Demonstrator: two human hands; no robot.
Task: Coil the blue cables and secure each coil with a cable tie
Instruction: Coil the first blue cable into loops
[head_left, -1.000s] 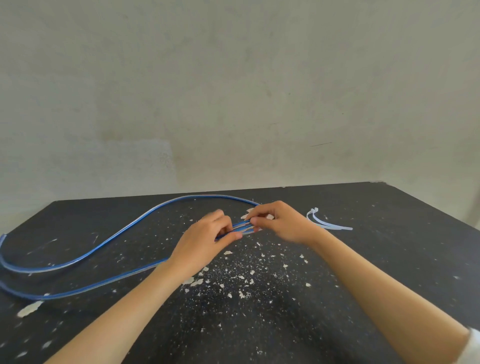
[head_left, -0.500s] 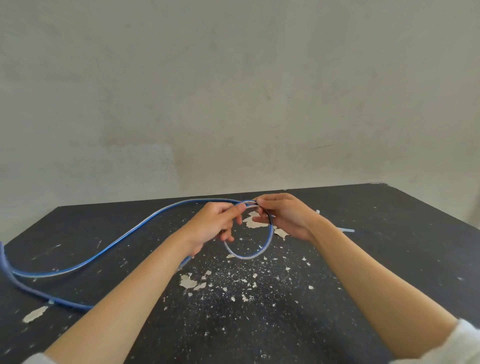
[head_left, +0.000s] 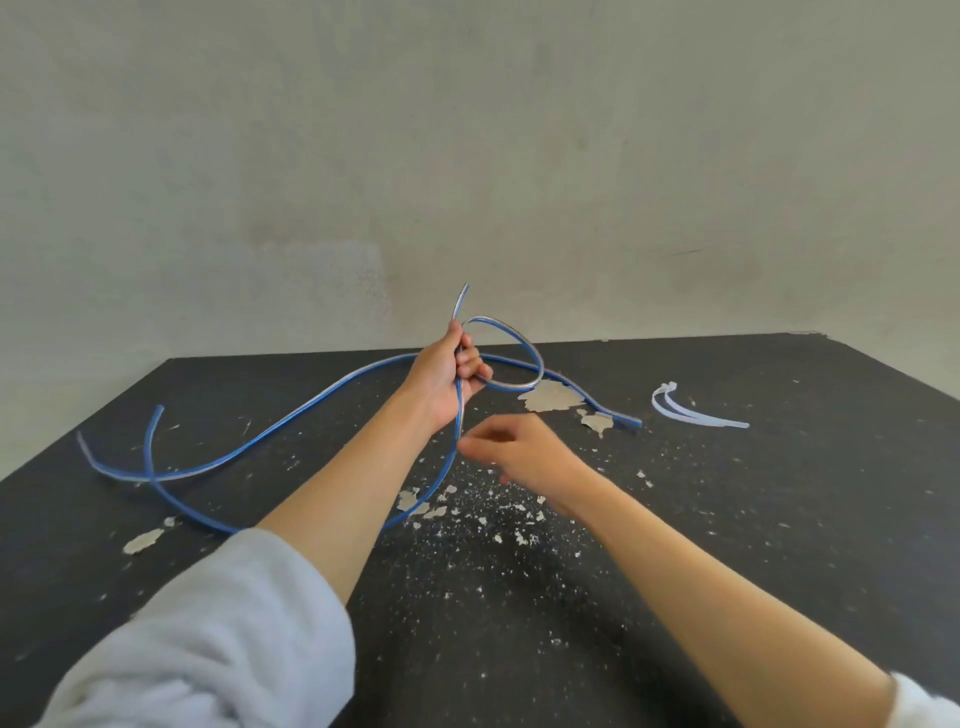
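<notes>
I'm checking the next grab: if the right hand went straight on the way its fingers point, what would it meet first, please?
Probably the hanging blue cable below the left hand: the right hand points left at it with a small gap, though depth is unclear.

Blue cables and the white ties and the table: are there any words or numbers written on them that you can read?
None. No readable words, numbers or signs show anywhere.
The blue cables, one of them held in the left hand, show no print.
The cable ties are plain white.
The black table bears only pale flakes and specks; the wall is bare.
</notes>
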